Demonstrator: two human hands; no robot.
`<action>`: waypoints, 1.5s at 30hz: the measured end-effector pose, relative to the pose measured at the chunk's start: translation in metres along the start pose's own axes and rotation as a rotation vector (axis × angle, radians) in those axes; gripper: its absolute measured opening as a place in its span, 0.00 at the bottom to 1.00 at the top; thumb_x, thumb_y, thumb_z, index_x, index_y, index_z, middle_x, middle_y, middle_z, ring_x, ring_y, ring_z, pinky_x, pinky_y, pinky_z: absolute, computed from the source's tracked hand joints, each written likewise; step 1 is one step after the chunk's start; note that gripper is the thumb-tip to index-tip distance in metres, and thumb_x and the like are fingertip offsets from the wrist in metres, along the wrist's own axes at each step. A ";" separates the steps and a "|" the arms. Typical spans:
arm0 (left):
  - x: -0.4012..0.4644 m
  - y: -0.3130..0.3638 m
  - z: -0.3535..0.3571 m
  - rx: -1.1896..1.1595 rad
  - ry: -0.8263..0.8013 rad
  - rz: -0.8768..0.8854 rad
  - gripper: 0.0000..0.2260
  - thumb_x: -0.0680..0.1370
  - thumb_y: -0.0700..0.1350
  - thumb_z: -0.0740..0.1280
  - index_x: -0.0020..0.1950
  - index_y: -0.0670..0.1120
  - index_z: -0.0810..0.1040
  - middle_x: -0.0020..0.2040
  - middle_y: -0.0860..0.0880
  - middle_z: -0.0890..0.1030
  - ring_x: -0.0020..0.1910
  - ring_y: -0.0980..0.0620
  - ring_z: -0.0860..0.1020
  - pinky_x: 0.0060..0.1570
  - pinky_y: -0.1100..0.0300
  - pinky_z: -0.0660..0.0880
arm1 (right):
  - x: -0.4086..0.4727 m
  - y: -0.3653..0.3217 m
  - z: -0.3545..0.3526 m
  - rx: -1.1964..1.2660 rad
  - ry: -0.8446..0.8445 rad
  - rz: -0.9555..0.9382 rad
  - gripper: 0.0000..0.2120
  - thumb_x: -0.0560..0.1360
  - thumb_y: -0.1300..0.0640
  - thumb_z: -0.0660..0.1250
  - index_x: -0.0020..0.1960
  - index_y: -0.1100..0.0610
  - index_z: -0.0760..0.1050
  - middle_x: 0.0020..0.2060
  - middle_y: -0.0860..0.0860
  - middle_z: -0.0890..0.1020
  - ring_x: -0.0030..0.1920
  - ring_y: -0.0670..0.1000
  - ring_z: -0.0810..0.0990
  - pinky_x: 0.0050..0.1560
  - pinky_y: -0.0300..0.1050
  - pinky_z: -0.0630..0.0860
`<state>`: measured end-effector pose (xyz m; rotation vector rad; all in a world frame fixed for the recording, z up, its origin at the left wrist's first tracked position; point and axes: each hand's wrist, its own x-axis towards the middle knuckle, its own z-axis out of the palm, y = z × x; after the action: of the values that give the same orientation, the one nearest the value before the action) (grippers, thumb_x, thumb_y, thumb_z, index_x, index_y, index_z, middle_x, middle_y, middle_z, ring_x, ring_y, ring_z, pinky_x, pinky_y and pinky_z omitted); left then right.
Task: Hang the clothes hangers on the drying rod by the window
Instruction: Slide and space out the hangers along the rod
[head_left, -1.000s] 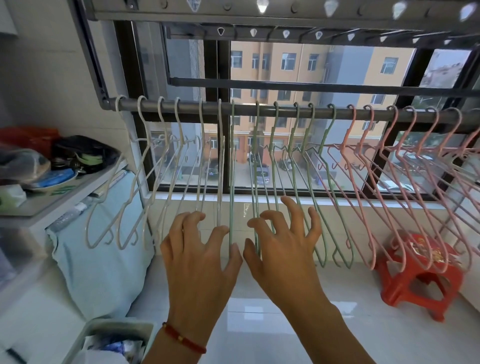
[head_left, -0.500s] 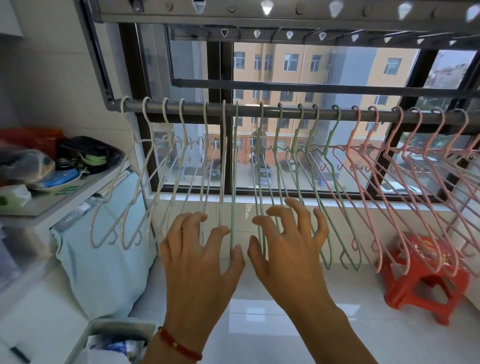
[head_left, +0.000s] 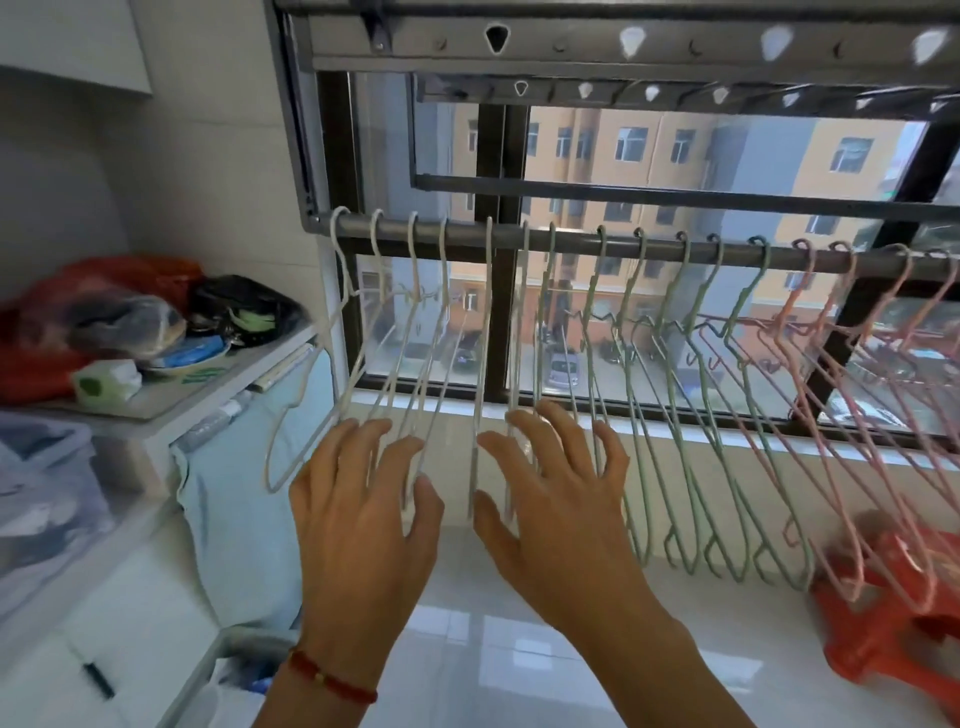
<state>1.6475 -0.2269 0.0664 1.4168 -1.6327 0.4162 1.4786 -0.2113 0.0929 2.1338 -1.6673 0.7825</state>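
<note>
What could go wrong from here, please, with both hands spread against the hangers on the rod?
1. The left hand and right hand press open-fingered among the white hangers; a finger might snag one.
2. Pushing could perhaps tangle the close-packed green hangers.
3. The pink hangers already hang slanted and overlapping, so they may interlock.

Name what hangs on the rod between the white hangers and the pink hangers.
In the head view, a run of green hangers hangs on the rod between the white hangers at the left and the pink hangers at the right.

Bare forearms; a red beaded bracelet (head_left: 332, 682) circles the left wrist.
</note>
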 end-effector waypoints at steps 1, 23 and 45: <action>0.000 -0.006 -0.001 0.008 0.002 -0.008 0.14 0.76 0.48 0.65 0.58 0.47 0.83 0.63 0.44 0.80 0.69 0.40 0.73 0.62 0.39 0.71 | 0.001 -0.003 0.002 -0.014 -0.017 -0.010 0.21 0.76 0.42 0.64 0.68 0.45 0.73 0.71 0.50 0.73 0.77 0.56 0.65 0.75 0.69 0.57; -0.001 -0.042 0.000 -0.091 0.041 -0.074 0.16 0.78 0.49 0.61 0.60 0.44 0.82 0.60 0.42 0.79 0.58 0.44 0.74 0.53 0.48 0.74 | 0.012 -0.019 0.018 -0.042 0.047 -0.010 0.15 0.76 0.42 0.67 0.58 0.47 0.81 0.58 0.47 0.81 0.72 0.58 0.71 0.74 0.71 0.56; 0.004 -0.050 -0.003 -0.001 -0.012 -0.093 0.05 0.74 0.46 0.74 0.45 0.44 0.83 0.60 0.41 0.79 0.62 0.40 0.73 0.51 0.46 0.71 | 0.033 -0.048 0.034 -0.142 0.022 -0.200 0.26 0.67 0.44 0.78 0.62 0.50 0.79 0.67 0.52 0.78 0.78 0.61 0.64 0.73 0.76 0.54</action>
<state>1.6948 -0.2416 0.0567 1.4909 -1.5697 0.3540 1.5378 -0.2439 0.0895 2.1425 -1.4248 0.6078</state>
